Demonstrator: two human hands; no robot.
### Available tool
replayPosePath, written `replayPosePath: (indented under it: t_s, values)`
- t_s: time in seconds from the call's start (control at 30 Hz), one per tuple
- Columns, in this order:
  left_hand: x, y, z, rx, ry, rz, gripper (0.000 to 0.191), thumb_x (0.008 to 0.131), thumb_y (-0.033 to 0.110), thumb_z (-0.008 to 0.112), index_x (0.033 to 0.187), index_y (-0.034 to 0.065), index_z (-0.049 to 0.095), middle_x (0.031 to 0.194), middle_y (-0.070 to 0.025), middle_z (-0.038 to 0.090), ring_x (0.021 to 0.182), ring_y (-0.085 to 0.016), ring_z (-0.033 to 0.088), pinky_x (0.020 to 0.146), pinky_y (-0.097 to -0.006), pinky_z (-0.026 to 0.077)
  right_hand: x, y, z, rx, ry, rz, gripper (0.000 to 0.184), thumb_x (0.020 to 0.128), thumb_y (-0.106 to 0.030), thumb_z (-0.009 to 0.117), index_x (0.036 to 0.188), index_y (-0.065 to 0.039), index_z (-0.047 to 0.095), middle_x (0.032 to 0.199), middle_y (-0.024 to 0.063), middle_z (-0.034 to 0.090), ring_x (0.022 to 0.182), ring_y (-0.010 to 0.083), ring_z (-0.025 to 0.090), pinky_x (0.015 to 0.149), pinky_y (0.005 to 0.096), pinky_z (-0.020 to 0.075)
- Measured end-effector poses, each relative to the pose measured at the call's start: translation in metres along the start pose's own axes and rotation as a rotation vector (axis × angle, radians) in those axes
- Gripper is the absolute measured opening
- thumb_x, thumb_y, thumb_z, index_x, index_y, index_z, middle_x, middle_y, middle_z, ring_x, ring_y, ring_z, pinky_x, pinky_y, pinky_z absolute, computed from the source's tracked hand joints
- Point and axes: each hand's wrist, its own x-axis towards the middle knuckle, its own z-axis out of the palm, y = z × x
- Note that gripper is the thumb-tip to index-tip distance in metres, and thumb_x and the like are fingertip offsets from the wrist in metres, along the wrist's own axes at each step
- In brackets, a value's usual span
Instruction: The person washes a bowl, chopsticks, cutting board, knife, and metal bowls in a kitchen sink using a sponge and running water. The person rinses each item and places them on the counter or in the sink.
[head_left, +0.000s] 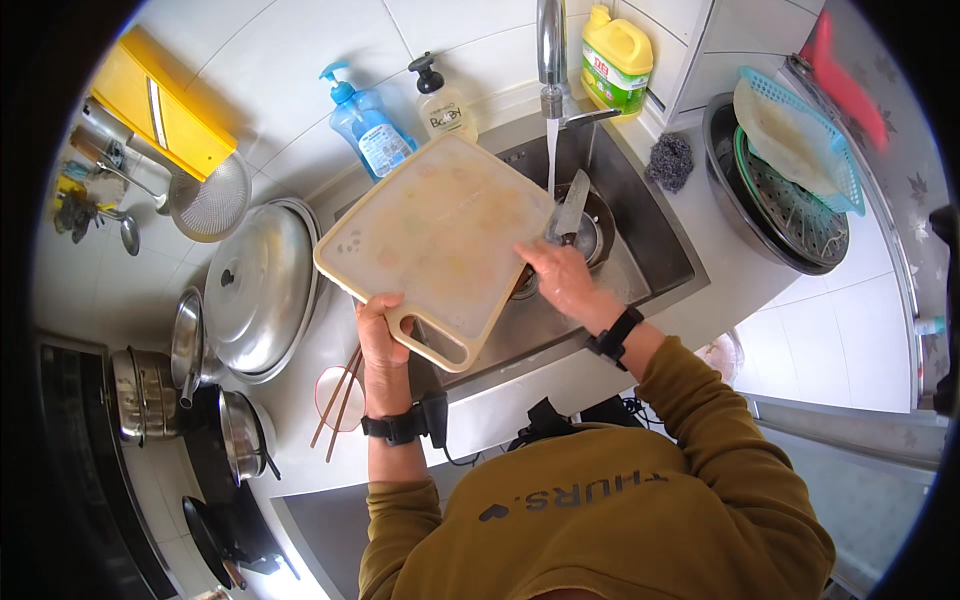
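My left hand (384, 330) grips a plastic cutting board (442, 232) by its handle end, thumb on top beside the handle hole. The board is tilted over the left part of a stainless steel sink (660, 247). At the board's right edge is my right hand (562, 281), fingertips at the rim; whether they grip it cannot be seen. Water (552, 154) runs from the faucet (552, 60) just behind the board. Below the stream a knife (574, 202) with a broad blade lies on a bowl (600, 232) in the sink, partly hidden.
Blue (367, 124) and clear (442, 101) pump bottles and a yellow detergent jug (616, 64) stand behind the sink. A steel scouring pad (670, 162) and stacked basins (724, 195) are at right. Left are a large lidded pan (259, 289), chopsticks (345, 401) across a small bowl (328, 386), and pots.
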Motion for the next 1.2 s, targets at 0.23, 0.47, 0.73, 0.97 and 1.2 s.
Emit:
replayPosePath:
  t_s: [0.23, 0.47, 0.73, 0.97, 1.2]
  values:
    - [-0.005, -0.016, 0.009, -0.042, -0.100, 0.036, 0.037, 0.088, 0.021, 0.060, 0.118, 0.0024, 0.050, 0.102, -0.0090, 0.061, 0.084, -0.018, 0.062, 0.061, -0.0276, 0.052, -0.005, -0.105, -0.007, 0.095, 0.302, -0.540, 0.040, 0.078, -0.016, 0.061, 0.118, -0.017, 0.058, 0.119, 0.0100, 0.054, 0.103, 0.0279, 0.054, 0.086, 0.0420, 0.0392]
    - [-0.030, 0.004, 0.004, -0.002, -0.120, 0.043, 0.046, 0.089, 0.031, 0.062, 0.120, -0.0008, 0.049, 0.105, -0.0092, 0.061, 0.089, -0.019, 0.063, 0.067, -0.0292, 0.053, 0.025, -0.029, 0.030, 0.282, 0.132, -0.298, 0.043, 0.086, -0.009, 0.055, 0.126, -0.026, 0.054, 0.142, 0.0093, 0.041, 0.131, 0.0357, 0.035, 0.105, 0.0550, 0.0224]
    - [-0.046, 0.023, 0.025, 0.081, -0.073, 0.140, 0.036, 0.077, 0.003, 0.061, 0.113, -0.0023, 0.056, 0.094, -0.0117, 0.064, 0.074, -0.023, 0.066, 0.063, -0.0309, 0.056, 0.044, 0.096, 0.052, 0.518, 0.131, 0.532, 0.046, 0.089, -0.007, 0.044, 0.135, -0.011, 0.046, 0.129, 0.0168, 0.054, 0.113, 0.0329, 0.054, 0.094, 0.0328, 0.0427]
    - [-0.058, 0.033, 0.049, 0.728, -0.327, 0.230, 0.023, 0.078, -0.003, 0.059, 0.100, -0.0011, 0.063, 0.088, -0.0048, 0.066, 0.078, -0.012, 0.061, 0.071, -0.0278, 0.050, 0.013, 0.083, -0.008, 1.487, -0.073, 0.703, 0.041, 0.097, -0.033, 0.045, 0.130, -0.009, 0.047, 0.108, 0.0120, 0.061, 0.087, 0.0268, 0.061, 0.069, 0.0474, 0.0530]
    - [-0.071, 0.009, 0.103, 1.458, -0.885, 1.012, 0.049, 0.067, -0.001, 0.061, 0.116, -0.0006, 0.054, 0.106, -0.0145, 0.063, 0.087, -0.029, 0.063, 0.071, -0.0355, 0.054, -0.006, 0.073, -0.065, 1.951, -0.128, 0.735, 0.060, 0.090, -0.052, 0.051, 0.125, -0.003, 0.047, 0.120, 0.0115, 0.056, 0.108, 0.0287, 0.058, 0.092, 0.0489, 0.0479]
